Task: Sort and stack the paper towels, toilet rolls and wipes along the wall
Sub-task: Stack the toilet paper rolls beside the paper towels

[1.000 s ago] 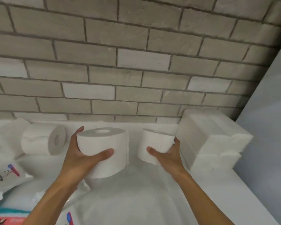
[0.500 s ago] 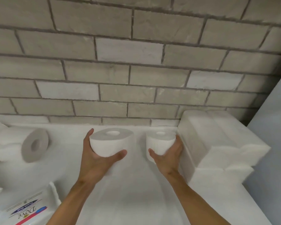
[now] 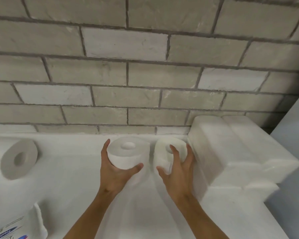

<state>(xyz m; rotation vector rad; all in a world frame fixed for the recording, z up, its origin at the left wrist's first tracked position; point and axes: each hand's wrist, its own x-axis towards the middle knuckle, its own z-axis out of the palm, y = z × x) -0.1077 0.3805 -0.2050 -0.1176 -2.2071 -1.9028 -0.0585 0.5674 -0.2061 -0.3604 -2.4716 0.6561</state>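
Observation:
My left hand (image 3: 116, 171) grips a large white toilet roll (image 3: 128, 153) standing upright on the white counter, close to the brick wall. My right hand (image 3: 177, 167) holds a smaller white roll (image 3: 162, 150) just to its right, fingers curled over the top and side. That small roll stands beside a stack of white folded paper towels (image 3: 231, 152) in the right corner. Another big roll (image 3: 16, 161) lies on its side at the far left. A wipes pack (image 3: 12, 228) shows at the bottom left corner.
The white counter (image 3: 72, 178) runs along the brick wall (image 3: 128, 75). A pale grey side wall (image 3: 293, 152) closes off the right end behind the towel stack.
Both hands have carried their rolls forward towards the wall and lowered them onto the counter. My right hand's fingers now reach over the top of the small roll. The view has shifted right.

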